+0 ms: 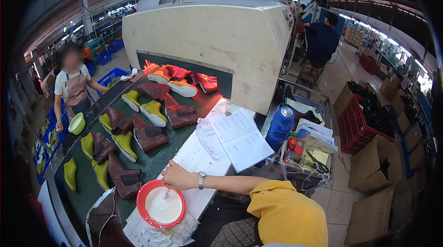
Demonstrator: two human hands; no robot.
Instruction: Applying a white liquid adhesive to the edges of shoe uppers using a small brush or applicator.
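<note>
My right hand (179, 176), with a watch on its wrist, is closed over the rim of a red bowl (142, 199). Its fingers pinch a slim white-coated tool (166, 194) that dips into thick white liquid (161, 209); the tool's exact kind is hidden. My left hand is out of the picture. At the lower left edge a brown boot upper (102, 219) stands with its pale edge showing. Crumpled white-smeared cloth (177, 232) lies against the bowl's near side, on the white board (184, 154).
Brown boots (123, 177) and lime-green shoe parts (123, 145) cover the green conveyor belt (159, 147), which runs from a glowing beige machine (198, 34). An open notebook (242, 138), blue flask (280, 127) and scissors (317, 161) are right. A co-worker (74, 85) stands far left beside a green bowl (77, 123).
</note>
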